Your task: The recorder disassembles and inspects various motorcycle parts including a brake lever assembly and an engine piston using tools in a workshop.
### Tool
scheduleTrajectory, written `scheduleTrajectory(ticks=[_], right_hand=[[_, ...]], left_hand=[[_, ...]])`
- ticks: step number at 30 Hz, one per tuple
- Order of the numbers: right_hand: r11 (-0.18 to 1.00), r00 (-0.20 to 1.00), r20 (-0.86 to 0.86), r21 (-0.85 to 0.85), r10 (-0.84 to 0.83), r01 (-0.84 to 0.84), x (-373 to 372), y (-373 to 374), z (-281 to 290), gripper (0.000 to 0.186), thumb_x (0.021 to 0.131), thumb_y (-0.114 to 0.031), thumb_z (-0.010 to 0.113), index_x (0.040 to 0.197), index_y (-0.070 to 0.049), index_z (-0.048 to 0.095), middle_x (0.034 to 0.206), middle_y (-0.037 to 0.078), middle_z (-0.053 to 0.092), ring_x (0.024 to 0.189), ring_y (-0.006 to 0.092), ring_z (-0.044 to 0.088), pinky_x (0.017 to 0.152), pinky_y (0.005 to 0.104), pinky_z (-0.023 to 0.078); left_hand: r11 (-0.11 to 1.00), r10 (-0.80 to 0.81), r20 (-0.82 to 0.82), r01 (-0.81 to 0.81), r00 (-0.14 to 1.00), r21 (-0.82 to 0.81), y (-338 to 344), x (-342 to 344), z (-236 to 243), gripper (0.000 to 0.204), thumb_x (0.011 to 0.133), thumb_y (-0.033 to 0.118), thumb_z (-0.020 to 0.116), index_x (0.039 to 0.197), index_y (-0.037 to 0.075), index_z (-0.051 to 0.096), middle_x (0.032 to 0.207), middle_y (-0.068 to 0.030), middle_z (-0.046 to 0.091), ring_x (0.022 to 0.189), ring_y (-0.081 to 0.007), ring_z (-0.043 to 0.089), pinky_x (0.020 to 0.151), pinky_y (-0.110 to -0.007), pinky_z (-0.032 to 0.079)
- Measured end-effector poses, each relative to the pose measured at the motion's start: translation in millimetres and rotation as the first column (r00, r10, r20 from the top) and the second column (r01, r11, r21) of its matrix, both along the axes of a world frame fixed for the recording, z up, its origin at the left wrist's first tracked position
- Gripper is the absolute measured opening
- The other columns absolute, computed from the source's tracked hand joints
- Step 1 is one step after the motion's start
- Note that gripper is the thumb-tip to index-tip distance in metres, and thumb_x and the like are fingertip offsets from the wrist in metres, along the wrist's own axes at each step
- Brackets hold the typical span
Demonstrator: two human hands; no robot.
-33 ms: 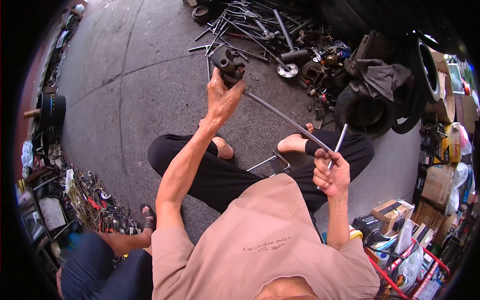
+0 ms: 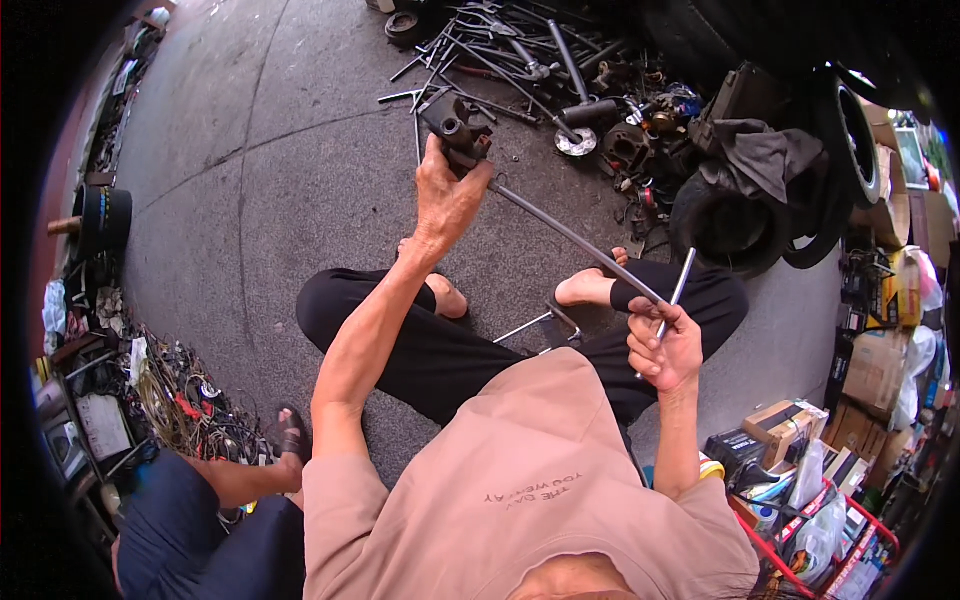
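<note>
My left hand is stretched out ahead, its fingers closed around a dark, greasy metal part that looks like a brake caliper. A round bore shows on its upper side. My right hand, above my right thigh, grips the crossbar of a long T-handle wrench. The wrench's grey shaft slants up and left from that hand to the caliper. Its far tip lies beside my left fingers, and I cannot tell whether it sits on a bolt.
Between my legs lies a thin metal frame. Ahead is a heap of T-handle wrenches and rods, with a tire to its right. Tangled wires and another person's sandalled foot are at left. A red rack stands lower right.
</note>
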State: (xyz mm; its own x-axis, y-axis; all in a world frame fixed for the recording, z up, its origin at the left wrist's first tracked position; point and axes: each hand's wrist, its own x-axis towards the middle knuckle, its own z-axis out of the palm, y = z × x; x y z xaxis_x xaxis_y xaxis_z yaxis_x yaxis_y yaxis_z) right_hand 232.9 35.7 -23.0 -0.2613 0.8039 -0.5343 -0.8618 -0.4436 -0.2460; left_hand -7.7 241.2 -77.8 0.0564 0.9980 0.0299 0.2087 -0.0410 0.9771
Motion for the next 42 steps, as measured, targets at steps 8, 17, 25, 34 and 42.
scheduleTrajectory(ticks=[8, 17, 25, 34, 42], right_hand=[[0.985, 0.992, 0.108, -0.150, -0.066, 0.082, -13.6, 5.2, 20.0, 0.050, 0.094, -0.036, 0.031, 0.078, 0.002, 0.058, 0.041, -0.005, 0.017, 0.030, 0.0053, 0.013, 0.027, 0.0207, 0.012], [0.968, 0.996, 0.088, -0.249, -0.014, 0.035, -46.9, -4.6, 34.5, 0.053, 0.094, -0.045, 0.032, 0.064, -0.004, 0.049, 0.041, -0.005, 0.019, 0.030, 0.0052, 0.012, 0.027, 0.0201, 0.011], [0.918, 0.784, 0.602, -0.208, -0.152, 0.337, -19.2, 16.7, 6.2, 0.014, 0.088, -0.012, 0.045, 0.079, -0.004, 0.052, 0.050, -0.004, 0.028, 0.034, 0.0036, 0.023, 0.027, 0.0194, 0.018], [0.955, 0.626, 0.749, 0.028, -0.217, 0.297, -22.8, 56.9, 8.2, 0.019, 0.084, -0.008, 0.060, 0.074, -0.005, 0.045, 0.054, -0.006, 0.031, 0.037, -0.0003, 0.026, 0.030, 0.0172, 0.017], [0.871, -0.342, 0.831, 0.487, -0.438, 0.069, -19.4, 101.5, 11.5, 0.024, 0.077, -0.008, 0.064, 0.067, -0.002, 0.043, 0.056, -0.002, 0.038, 0.050, 0.0053, 0.038, 0.046, 0.0244, 0.035]], left_hand=[[0.960, 0.042, -0.032, -0.032, 0.999, 0.280, -0.7, 2.1, 9.5, 0.037, 0.069, 0.011, 0.066, 0.096, 0.000, 0.044, 0.072, -0.0128, 0.062, 0.063, -0.0285, 0.063, 0.059, -0.033, 0.049], [0.950, 0.066, -0.066, -0.043, 0.996, 0.309, -1.2, -8.3, 22.5, 0.054, 0.071, 0.042, 0.075, 0.094, 0.002, 0.047, 0.070, -0.0067, 0.062, 0.059, -0.0159, 0.061, 0.054, -0.029, 0.050], [0.896, 0.092, 0.007, -0.085, 0.996, 0.436, -2.4, 4.9, 31.0, 0.037, 0.077, 0.024, 0.070, 0.095, 0.001, 0.047, 0.069, -0.0103, 0.063, 0.060, -0.0191, 0.063, 0.054, -0.029, 0.048], [0.898, 0.190, 0.009, -0.178, 0.982, 0.403, 22.6, 2.8, 11.0, 0.039, 0.081, 0.032, 0.067, 0.087, -0.001, 0.047, 0.061, -0.0077, 0.060, 0.054, -0.0149, 0.058, 0.051, -0.026, 0.046], [0.970, 0.244, -0.290, -0.234, 0.925, 0.071, 29.2, 5.8, -15.5, 0.065, 0.078, 0.058, 0.058, 0.090, -0.006, 0.055, 0.067, -0.0142, 0.062, 0.062, -0.0275, 0.062, 0.061, -0.037, 0.049]])
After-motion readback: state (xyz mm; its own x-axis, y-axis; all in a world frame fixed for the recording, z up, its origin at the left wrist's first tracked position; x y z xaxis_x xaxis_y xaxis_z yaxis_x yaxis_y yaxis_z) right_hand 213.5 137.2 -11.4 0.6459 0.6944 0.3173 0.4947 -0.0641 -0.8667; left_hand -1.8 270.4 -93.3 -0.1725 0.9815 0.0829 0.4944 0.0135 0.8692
